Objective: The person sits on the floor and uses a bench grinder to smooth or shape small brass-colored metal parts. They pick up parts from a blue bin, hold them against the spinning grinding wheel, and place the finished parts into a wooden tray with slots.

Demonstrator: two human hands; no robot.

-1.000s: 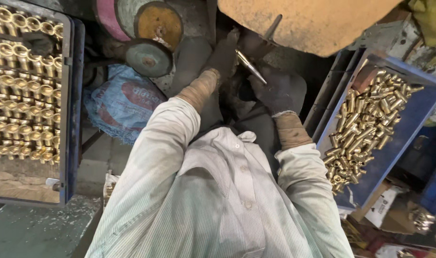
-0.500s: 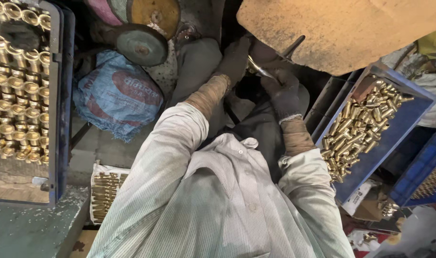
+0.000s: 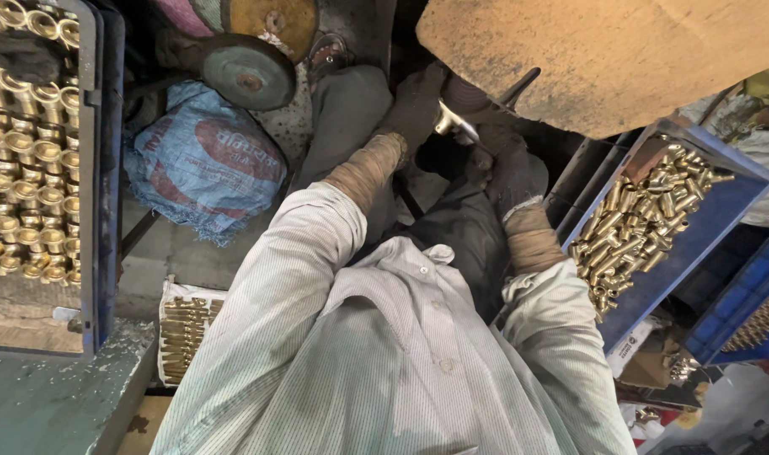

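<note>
A large, rough, tan slab (image 3: 620,59) is seen filling the upper right, its grainy surface covering the space just above the hands. Below it, a pale striped cloth sleeve (image 3: 300,337) is spread across the lower middle. At the left edge, a blue metal tray (image 3: 106,168) is packed with rows of shiny brass ring-ended fittings (image 3: 22,168). A blue woven sack (image 3: 208,160), crumpled and dusty, is laid beside it, with a round rusty disc (image 3: 245,76) above. On the right, a blue plastic crate (image 3: 704,227) is filled with loose, short brass tubes (image 3: 637,219); a second blue crate (image 3: 747,312) is set at the right edge.

The left hand (image 3: 414,105), gloved in dark worn fabric, is closed around a small bright metal piece (image 3: 452,125). The right hand (image 3: 507,164), likewise gloved, is curled shut against the same piece, which is held between both hands beneath the slab's edge.
</note>
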